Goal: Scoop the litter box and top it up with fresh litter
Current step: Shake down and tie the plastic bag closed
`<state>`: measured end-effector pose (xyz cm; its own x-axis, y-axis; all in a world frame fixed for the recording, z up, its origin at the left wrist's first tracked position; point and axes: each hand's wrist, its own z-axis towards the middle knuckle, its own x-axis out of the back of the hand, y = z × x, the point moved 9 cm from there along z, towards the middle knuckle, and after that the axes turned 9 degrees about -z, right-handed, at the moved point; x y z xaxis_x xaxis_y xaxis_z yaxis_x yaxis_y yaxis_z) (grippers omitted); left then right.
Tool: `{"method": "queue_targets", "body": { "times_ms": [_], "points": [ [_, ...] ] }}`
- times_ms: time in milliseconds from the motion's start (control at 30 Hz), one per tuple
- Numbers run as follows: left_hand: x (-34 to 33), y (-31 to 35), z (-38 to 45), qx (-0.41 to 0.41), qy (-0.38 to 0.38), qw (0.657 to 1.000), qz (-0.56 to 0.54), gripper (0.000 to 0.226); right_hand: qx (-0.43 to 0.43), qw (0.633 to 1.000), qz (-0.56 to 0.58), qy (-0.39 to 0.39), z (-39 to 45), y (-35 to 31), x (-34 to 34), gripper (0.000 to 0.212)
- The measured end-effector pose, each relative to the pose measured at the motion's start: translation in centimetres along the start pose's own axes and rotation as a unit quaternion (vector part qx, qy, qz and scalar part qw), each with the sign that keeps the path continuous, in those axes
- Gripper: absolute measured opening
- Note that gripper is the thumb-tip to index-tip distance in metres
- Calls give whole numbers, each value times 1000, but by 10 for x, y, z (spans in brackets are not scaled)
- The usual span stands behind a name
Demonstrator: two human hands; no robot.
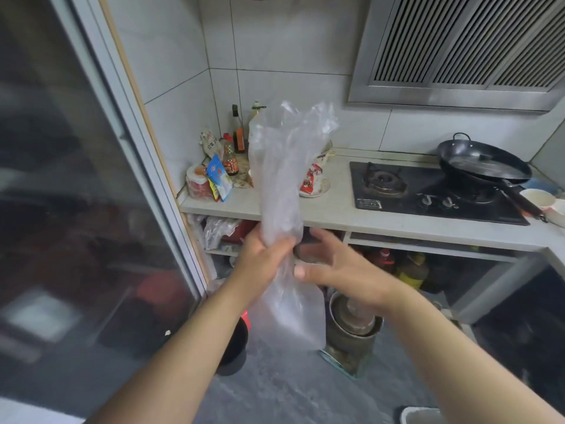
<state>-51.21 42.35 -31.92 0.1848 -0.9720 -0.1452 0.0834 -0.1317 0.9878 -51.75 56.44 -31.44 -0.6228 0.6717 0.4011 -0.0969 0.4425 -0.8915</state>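
- Head view: the person stands in a small kitchen, both arms raised in front of the chest.
- Left hand (pixel 265 251): clenched round the middle of a clear plastic bag (pixel 284 185). The bag's crumpled mouth stands up above the fist and its flat bottom hangs below.
- Right hand (pixel 333 264): released, fingers spread and nearly straight, just beside the bag on its right. Whether the thumb tip touches the film cannot be told.
- Judgement: the bag is held bunched at the waist so the free hand can work it open, most likely to take the scooped waste.
- Litter box: not identifiable. A pale-rimmed container (pixel 423 415) shows at the bottom edge, below the right forearm; what it is cannot be told. No scoop or fresh litter is seen.
- Counter (pixel 330 214): pale worktop beyond the hands, carrying sauce bottles (pixel 237 139) and packets behind the bag, a gas hob (pixel 428 194) to the right, and a black wok (pixel 484 162) on it.
- Room: white tiled walls, extractor hood (pixel 464 50) above the hob, glass sliding door (pixel 76 194) left of the left arm, grey floor (pixel 293 384) below.
- Under the counter: stacked metal pots (pixel 353 324) beneath the right hand.
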Motion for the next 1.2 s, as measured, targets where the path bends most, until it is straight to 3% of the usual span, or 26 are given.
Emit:
{"method": "queue_targets", "body": {
  "times_ms": [67,133,267,533,633,800,867,933,1000,1133,1200],
  "points": [
    [10,8,0,-25,29,999,21,6,-15,998,-46,-26,-2,9,-24,128],
    [12,18,-4,-54,35,997,32,16,-13,997,-73,-25,1,7,-42,125],
    [19,29,-7,-87,19,996,25,10,6,996,-83,-14,17,-6,-67,95],
    [76,20,2,-58,30,998,6,11,-8,990,-135,28,66,-9,-116,69],
    [96,21,2,-55,29,998,0,16,-33,981,-169,91,81,-9,-128,55],
    [128,18,6,-62,30,997,-18,11,-35,967,-202,154,92,-29,-161,48],
    [145,16,7,-60,30,998,-19,13,-37,973,-203,102,99,-36,-177,52],
    [164,18,6,-61,33,997,-24,18,-30,976,-214,21,101,-49,-187,71],
    [185,17,8,-63,48,997,-7,26,-7,981,-195,-7,99,-72,-182,73],
    [201,14,12,-47,-3,995,-93,27,46,978,-170,111,107,-132,-144,45],
    [204,15,14,-73,-32,996,-29,42,44,984,-131,113,116,-149,-144,46]
  ]
}}
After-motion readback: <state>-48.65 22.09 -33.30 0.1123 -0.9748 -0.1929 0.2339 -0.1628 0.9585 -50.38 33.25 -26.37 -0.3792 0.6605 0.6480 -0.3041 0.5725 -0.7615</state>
